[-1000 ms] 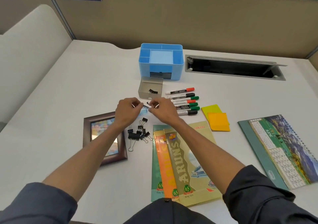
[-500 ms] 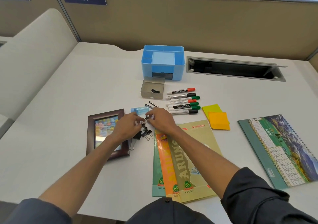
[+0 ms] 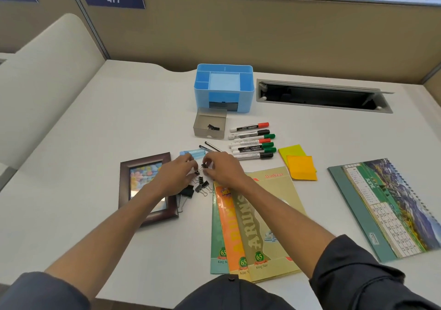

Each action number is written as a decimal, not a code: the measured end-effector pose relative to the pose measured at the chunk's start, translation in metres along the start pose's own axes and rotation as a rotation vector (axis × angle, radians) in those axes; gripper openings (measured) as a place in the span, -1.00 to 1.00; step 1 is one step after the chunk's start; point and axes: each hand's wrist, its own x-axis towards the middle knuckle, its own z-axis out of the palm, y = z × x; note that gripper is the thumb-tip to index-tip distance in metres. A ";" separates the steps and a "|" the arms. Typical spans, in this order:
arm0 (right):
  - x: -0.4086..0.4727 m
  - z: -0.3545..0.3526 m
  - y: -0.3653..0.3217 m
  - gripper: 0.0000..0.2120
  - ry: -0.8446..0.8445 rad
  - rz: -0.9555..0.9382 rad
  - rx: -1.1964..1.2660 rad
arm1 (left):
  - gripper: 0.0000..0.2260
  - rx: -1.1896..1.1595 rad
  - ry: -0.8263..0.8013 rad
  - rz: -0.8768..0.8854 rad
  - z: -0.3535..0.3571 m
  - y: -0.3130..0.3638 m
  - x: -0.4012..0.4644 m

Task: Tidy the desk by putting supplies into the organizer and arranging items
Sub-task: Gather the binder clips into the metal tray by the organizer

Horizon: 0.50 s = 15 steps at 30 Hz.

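Note:
A blue organizer [image 3: 224,89] stands at the back of the desk, with its grey drawer [image 3: 210,125] pulled out in front and one black binder clip [image 3: 213,127] inside. A pile of black binder clips [image 3: 198,187] lies mid-desk. My left hand [image 3: 175,177] and my right hand [image 3: 224,170] meet over the pile, fingertips pinching small clips [image 3: 200,169] between them. Several markers [image 3: 251,141] lie in a row to the right.
A wooden photo frame [image 3: 146,185] lies left of the clips, a blue stapler-like item [image 3: 192,153] and two pens [image 3: 211,145] behind them. Notebooks [image 3: 253,221], sticky notes [image 3: 298,164] and a calendar [image 3: 391,204] sit to the right. A cable slot [image 3: 319,95] opens at the back.
Both hands came down and nearer from above the blue item to the pile of clips, and their fingertips have closed on small clips.

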 end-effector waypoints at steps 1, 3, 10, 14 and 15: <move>0.000 -0.001 0.000 -0.80 -0.005 0.008 0.020 | -0.80 -0.005 -0.001 0.007 0.000 -0.001 0.000; 0.001 -0.003 -0.001 -0.81 -0.020 0.024 0.049 | -0.83 -0.035 -0.005 0.004 0.000 -0.002 0.001; 0.006 -0.012 0.005 -0.80 0.025 0.059 0.155 | -0.84 -0.273 0.105 -0.053 0.002 -0.003 0.002; 0.016 -0.023 0.009 -0.79 0.135 0.086 0.212 | -0.90 -0.480 0.253 -0.116 -0.007 -0.001 0.011; 0.019 -0.026 0.010 -0.79 0.164 0.095 0.226 | -0.90 -0.523 0.284 -0.136 -0.012 0.001 0.015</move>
